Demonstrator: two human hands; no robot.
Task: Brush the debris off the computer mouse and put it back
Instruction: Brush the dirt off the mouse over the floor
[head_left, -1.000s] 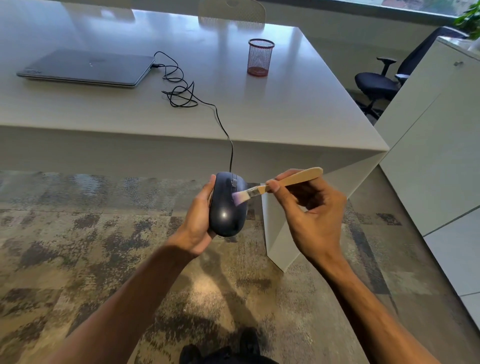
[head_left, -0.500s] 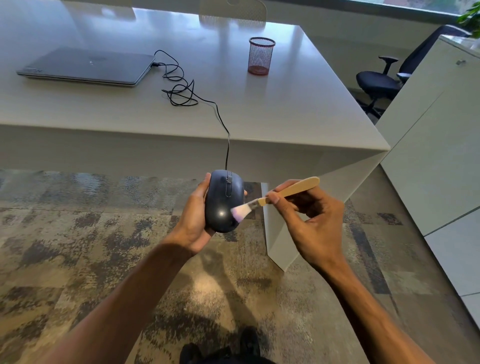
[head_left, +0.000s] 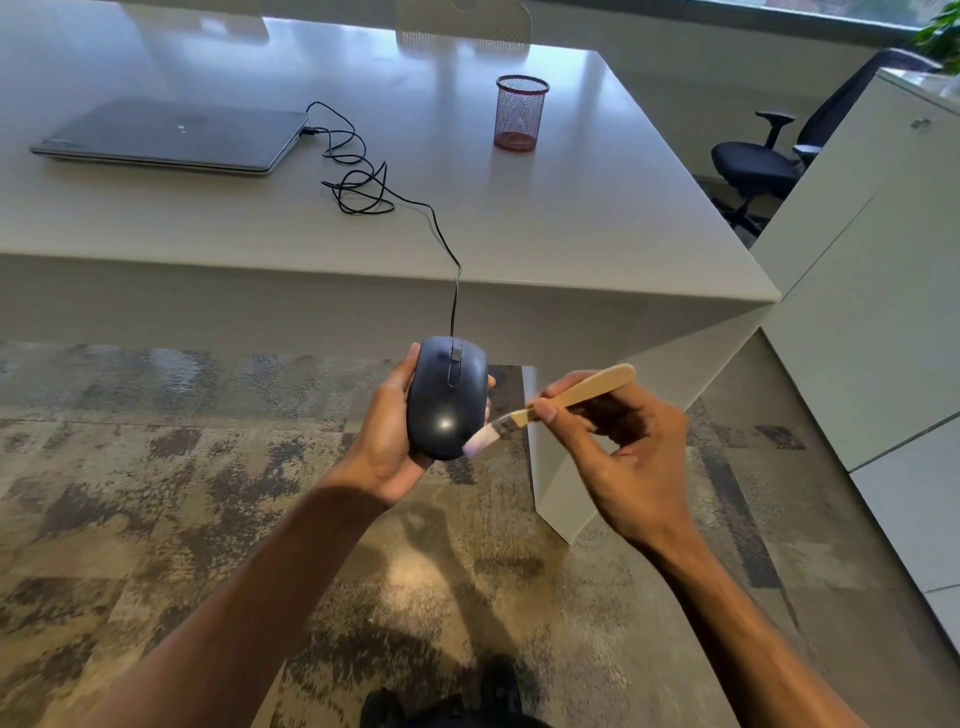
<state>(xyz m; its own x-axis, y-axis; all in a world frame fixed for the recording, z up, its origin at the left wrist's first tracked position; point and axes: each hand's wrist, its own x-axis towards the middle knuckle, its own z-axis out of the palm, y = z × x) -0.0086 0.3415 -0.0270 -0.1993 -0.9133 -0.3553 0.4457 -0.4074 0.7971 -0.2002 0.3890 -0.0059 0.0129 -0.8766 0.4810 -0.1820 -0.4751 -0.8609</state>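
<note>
A dark blue wired computer mouse (head_left: 445, 400) is held in the air in front of the desk, top side facing me, with my left hand (head_left: 384, 441) wrapped around its left side and underside. My right hand (head_left: 628, 457) pinches a small brush (head_left: 561, 402) with a pale wooden handle. The brush's light bristles touch the mouse's lower right edge. The mouse's black cable (head_left: 363, 182) runs up over the desk edge, coils on the white desk (head_left: 597, 218) and plugs into a closed grey laptop (head_left: 166, 135).
A red mesh pen cup (head_left: 521, 113) stands on the desk behind the cable. A black office chair (head_left: 763, 161) and a white cabinet (head_left: 883, 291) are at the right. Patterned carpet lies below my arms, with my dark shoes at the bottom edge.
The brush has swept down the mouse from near the scroll wheel to its lower right edge. My left hand has turned the mouse a little more upright.
</note>
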